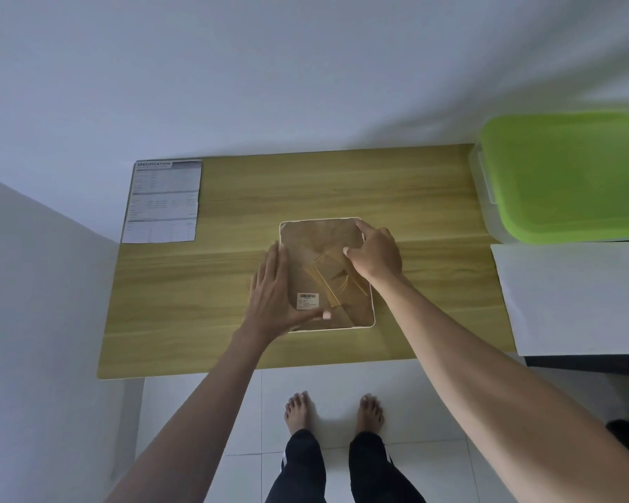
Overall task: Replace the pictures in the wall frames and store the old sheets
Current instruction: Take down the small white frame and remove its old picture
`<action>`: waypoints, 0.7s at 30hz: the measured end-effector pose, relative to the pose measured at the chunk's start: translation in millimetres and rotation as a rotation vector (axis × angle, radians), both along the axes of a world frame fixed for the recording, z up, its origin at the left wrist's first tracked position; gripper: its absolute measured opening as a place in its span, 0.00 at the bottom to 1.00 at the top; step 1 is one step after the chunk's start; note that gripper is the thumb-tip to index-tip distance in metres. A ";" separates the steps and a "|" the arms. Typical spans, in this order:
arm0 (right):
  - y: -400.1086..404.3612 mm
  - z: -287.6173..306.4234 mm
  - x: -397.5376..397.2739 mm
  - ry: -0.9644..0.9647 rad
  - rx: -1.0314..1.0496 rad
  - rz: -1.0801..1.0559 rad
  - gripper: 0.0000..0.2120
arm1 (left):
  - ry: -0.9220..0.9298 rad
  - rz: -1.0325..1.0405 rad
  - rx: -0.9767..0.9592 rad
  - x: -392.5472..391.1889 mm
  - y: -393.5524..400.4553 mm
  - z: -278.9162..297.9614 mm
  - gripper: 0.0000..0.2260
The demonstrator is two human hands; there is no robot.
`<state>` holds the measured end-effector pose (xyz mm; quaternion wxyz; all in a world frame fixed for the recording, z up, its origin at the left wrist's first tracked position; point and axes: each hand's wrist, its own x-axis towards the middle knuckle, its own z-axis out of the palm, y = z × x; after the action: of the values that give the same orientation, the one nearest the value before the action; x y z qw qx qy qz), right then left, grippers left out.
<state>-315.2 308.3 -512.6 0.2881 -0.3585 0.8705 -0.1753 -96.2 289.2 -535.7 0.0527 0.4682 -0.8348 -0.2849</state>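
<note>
A white-rimmed picture frame lies face down in the middle of the wooden table. Its brown backing board shows a folded stand and a barcode sticker. My left hand lies flat with straight fingers along the frame's left side, thumb stretched across the lower back. My right hand sits at the frame's upper right corner, index finger on the rim and thumb pressing on the backing. A printed specification sheet lies at the table's far left corner.
A clear bin with a green lid stands at the right beyond the table. A blank white sheet lies on a dark surface below it. White walls close in behind and on the left. My bare feet stand on white tiles.
</note>
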 end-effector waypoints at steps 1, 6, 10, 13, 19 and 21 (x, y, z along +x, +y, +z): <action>-2.1 0.6 0.6 0.018 0.020 0.021 0.31 | -0.021 -0.081 -0.016 3.5 1.5 -3.0 0.70; -7.6 1.6 1.5 0.076 0.048 0.054 0.31 | -0.117 -0.215 -0.120 10.2 2.7 -12.6 0.76; -15.9 -2.1 -4.0 0.020 0.059 0.012 0.30 | -0.127 -0.201 -0.132 7.1 3.6 -10.2 0.76; -26.1 0.5 -6.9 -0.020 0.060 -0.049 0.30 | -0.139 -0.194 -0.123 5.0 2.8 -9.0 0.76; -46.5 7.9 -13.7 -0.013 0.098 -0.096 0.25 | -0.157 -0.178 -0.113 5.4 3.0 -8.8 0.76; -45.2 10.6 -14.8 0.018 0.069 -0.077 0.27 | -0.158 -0.169 -0.120 4.8 3.1 -10.0 0.76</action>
<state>-330.0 263.1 -502.0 0.2854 -0.3163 0.8917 -0.1526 -91.4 292.3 -545.7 -0.0096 0.4132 -0.8883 -0.2000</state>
